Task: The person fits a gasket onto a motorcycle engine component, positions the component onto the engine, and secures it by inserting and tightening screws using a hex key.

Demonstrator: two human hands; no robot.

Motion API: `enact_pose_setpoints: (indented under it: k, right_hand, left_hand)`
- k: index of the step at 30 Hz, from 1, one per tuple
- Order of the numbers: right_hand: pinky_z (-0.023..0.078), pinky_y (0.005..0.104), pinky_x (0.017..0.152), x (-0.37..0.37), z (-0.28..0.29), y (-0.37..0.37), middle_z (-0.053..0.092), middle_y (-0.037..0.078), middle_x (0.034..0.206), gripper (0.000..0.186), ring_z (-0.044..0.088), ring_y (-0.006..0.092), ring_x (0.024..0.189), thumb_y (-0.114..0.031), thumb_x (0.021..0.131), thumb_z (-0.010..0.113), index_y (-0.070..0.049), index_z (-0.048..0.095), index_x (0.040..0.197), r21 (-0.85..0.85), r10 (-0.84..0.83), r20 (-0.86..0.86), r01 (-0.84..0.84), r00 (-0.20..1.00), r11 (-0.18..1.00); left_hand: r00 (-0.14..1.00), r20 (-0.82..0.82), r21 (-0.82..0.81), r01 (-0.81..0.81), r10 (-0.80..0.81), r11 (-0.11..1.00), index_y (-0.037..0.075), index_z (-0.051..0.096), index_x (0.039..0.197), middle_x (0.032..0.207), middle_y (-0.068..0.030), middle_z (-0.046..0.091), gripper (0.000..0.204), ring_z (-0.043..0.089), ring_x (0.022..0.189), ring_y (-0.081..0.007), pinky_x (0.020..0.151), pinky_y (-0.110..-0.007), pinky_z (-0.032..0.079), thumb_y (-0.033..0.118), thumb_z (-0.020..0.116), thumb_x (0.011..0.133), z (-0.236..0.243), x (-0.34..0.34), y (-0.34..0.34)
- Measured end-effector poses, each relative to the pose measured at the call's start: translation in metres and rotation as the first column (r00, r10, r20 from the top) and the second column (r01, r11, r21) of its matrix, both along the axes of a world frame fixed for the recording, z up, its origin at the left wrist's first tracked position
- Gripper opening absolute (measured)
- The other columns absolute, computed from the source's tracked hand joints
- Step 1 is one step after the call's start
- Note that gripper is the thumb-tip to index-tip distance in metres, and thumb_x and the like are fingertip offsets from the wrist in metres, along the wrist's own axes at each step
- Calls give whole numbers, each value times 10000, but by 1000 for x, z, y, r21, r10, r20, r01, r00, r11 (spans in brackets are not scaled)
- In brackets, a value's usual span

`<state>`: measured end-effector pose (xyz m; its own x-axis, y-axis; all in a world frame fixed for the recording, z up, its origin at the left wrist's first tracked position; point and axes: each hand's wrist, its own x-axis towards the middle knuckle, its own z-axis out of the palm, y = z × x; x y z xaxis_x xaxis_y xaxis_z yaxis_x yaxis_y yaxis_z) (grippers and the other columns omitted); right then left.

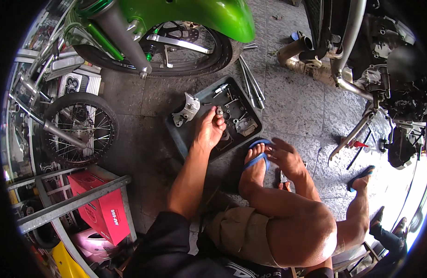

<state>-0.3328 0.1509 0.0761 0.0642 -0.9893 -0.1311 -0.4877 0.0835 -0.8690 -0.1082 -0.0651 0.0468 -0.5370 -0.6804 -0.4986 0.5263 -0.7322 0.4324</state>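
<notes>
A black elbow-length-sleeved top [164, 241] with white lettering [241, 270] is worn with khaki-brown shorts [241, 234] and blue thong sandals [256, 160].

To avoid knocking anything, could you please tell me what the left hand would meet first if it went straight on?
Probably the shiny metal fitting near the far corner of the tray, beyond the small part the left hand holds; height is unclear, so the hand might pass above.

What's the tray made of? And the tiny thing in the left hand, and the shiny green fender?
Tray: probably plastic, dull and dark, with smooth-looking walls.
Tiny thing in the left hand: likely metal, greyish with a slight gleam.
Green fender: glossy, with bright reflections; painted metal or plastic, I can't tell which.
</notes>
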Motion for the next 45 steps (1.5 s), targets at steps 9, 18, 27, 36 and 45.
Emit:
enact_pose_setpoints:
  k: [9,18,27,36,45]
  right_hand:
    - [511,329,896,28,95,-65,675,154,1116,387,647,207,1010,-133,899,661,40,576,1234,229,-362,379,292,852,928]
    - [527,304,833,38,85,-51,697,125,1012,307,664,177,928,-65,882,691,41,579,1147,206,-454,546,413,704,887]
    - [532,296,793,42,36,9,704,121,918,253,662,145,857,-68,873,674,48,608,1088,299,-597,394,516,699,802]
    - [530,288,840,34,67,4,695,103,993,201,668,160,937,15,873,661,23,636,1073,177,-599,530,612,600,771]
    - [530,277,770,21,140,-11,681,69,931,188,662,144,830,8,823,736,5,641,985,-43,-594,563,739,574,672]
  left_hand:
    - [958,-278,29,87,-75,996,86,620,984,818,-16,535,204,450,667,-128,603,-261,412,262,521,1013,58,-22,40]
    - [940,-128,-203,289,-317,936,78,624,1047,953,-13,639,179,619,854,-127,753,-294,523,238,576,983,55,-43,74]
    - [890,-5,57,455,-455,889,71,635,1048,920,12,629,135,583,822,-70,729,-221,476,169,566,986,21,-48,133]
    - [895,192,-268,443,-403,856,-3,659,1059,918,-29,657,174,604,809,-90,746,-239,491,112,605,939,70,-63,120]
    - [912,-224,-119,325,-344,938,19,624,1013,920,-48,652,173,616,804,-146,725,-308,506,154,617,905,140,-98,109]
